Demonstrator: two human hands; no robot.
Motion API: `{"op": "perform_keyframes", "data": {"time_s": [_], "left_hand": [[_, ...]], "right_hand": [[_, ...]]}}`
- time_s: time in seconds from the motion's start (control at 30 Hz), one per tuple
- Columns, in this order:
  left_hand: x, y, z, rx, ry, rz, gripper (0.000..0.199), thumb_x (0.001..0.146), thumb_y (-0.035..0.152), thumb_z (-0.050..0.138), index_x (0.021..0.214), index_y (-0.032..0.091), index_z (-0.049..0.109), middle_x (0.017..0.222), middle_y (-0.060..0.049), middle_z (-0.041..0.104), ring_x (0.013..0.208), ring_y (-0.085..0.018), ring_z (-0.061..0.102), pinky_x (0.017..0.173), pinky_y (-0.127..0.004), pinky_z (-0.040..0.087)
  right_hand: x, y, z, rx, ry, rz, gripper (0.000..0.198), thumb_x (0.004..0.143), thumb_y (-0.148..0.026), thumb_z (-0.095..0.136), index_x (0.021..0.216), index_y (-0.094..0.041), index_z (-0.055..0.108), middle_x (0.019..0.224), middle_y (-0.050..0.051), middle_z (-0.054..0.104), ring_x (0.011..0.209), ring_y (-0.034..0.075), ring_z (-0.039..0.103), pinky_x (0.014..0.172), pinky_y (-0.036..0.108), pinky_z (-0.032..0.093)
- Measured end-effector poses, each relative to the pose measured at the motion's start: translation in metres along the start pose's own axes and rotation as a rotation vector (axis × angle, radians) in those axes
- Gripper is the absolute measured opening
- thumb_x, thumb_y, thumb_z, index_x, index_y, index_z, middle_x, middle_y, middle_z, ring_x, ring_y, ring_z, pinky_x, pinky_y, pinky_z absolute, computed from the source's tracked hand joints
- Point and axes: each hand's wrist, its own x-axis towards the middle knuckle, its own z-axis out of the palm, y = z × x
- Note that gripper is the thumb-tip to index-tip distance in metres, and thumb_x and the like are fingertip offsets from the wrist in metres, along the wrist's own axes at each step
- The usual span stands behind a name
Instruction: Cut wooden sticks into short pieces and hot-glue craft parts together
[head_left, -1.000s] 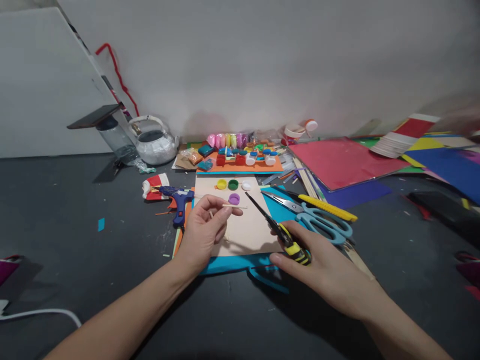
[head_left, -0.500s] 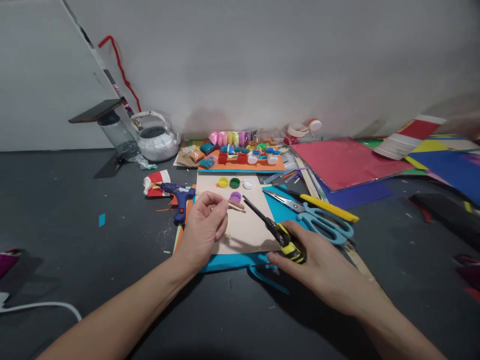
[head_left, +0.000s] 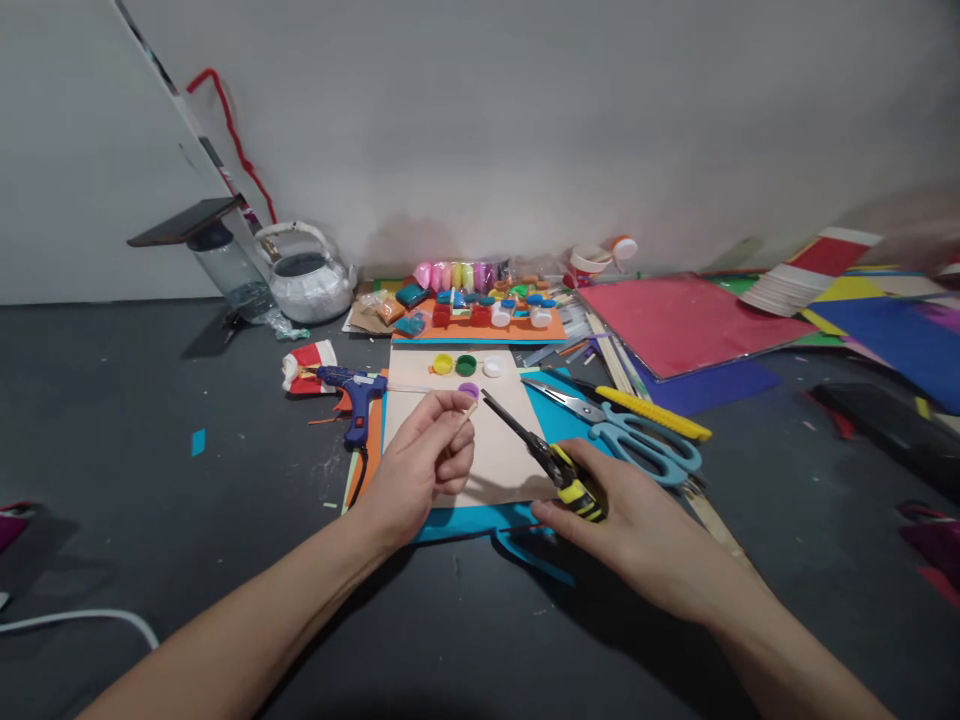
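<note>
Now tilts the stick up, pinched in left hand, inside the far edge of the pale sheet. Leaves a short end facing the tool gripped in right hand.

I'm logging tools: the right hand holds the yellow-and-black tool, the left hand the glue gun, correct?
No: in the head view, the left hand holds a pale stick; the glue gun lies nearby. The right hand holds the yellow-and-black tool.

no readable text, no legible labels, numbers or signs
</note>
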Motion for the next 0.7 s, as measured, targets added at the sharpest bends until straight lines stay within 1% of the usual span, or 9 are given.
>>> {"op": "perform_keyframes", "data": {"time_s": [0.07, 0.17, 0.23, 0.4, 0.6, 0.7], "left_hand": [[-0.0001, 0.0005, 0.0007, -0.010, -0.014, -0.002, 0.018, 0.083, 0.023, 0.060, 0.095, 0.019, 0.048, 0.067, 0.007, 0.043, 0.044, -0.001, 0.030, 0.040, -0.013, 0.017], [0.0001, 0.0005, 0.0005, 0.013, -0.001, 0.005, 0.022, 0.082, 0.023, 0.063, 0.095, 0.020, 0.046, 0.071, 0.006, 0.049, 0.044, 0.000, 0.030, 0.041, -0.012, 0.019], [0.0004, 0.0001, -0.0002, 0.035, 0.003, 0.014, 0.024, 0.082, 0.023, 0.064, 0.095, 0.020, 0.044, 0.070, 0.006, 0.050, 0.043, 0.001, 0.029, 0.041, -0.012, 0.019], [0.0002, -0.0021, -0.0012, 0.112, -0.040, 0.042, 0.024, 0.082, 0.022, 0.062, 0.094, 0.020, 0.041, 0.067, 0.006, 0.054, 0.041, 0.000, 0.028, 0.040, -0.012, 0.018], [-0.0012, -0.0027, -0.0003, 0.205, -0.045, 0.032, 0.024, 0.083, 0.026, 0.060, 0.094, 0.021, 0.040, 0.068, 0.006, 0.057, 0.038, 0.000, 0.025, 0.038, -0.015, 0.015], [-0.0010, -0.0024, -0.0008, 0.281, -0.051, 0.013, 0.021, 0.085, 0.030, 0.059, 0.093, 0.020, 0.042, 0.071, 0.004, 0.058, 0.039, 0.000, 0.025, 0.038, -0.016, 0.014]], "right_hand": [[0.0002, 0.0009, 0.0001, -0.005, -0.004, -0.002, 0.038, 0.082, -0.051, 0.058, 0.103, -0.020, 0.054, 0.094, 0.005, 0.067, 0.079, 0.021, 0.060, 0.066, 0.029, 0.043], [0.0006, 0.0013, 0.0005, -0.025, -0.034, 0.011, 0.037, 0.082, -0.053, 0.057, 0.099, -0.020, 0.053, 0.091, 0.004, 0.066, 0.076, 0.021, 0.059, 0.064, 0.029, 0.041], [0.0003, 0.0014, 0.0013, -0.052, -0.043, 0.023, 0.038, 0.081, -0.054, 0.057, 0.098, -0.020, 0.053, 0.089, 0.004, 0.065, 0.075, 0.021, 0.058, 0.063, 0.029, 0.040], [-0.0008, 0.0007, 0.0029, -0.092, -0.040, 0.004, 0.037, 0.082, -0.054, 0.058, 0.096, -0.021, 0.051, 0.089, 0.005, 0.064, 0.077, 0.021, 0.057, 0.063, 0.029, 0.037], [-0.0011, -0.0004, 0.0023, -0.141, -0.040, -0.015, 0.031, 0.082, -0.049, 0.059, 0.087, -0.021, 0.049, 0.082, 0.004, 0.062, 0.073, 0.020, 0.054, 0.059, 0.028, 0.033], [-0.0012, 0.0000, 0.0012, -0.138, -0.032, -0.027, 0.029, 0.082, -0.048, 0.059, 0.084, -0.021, 0.049, 0.080, 0.003, 0.062, 0.071, 0.020, 0.054, 0.058, 0.027, 0.032]]}}
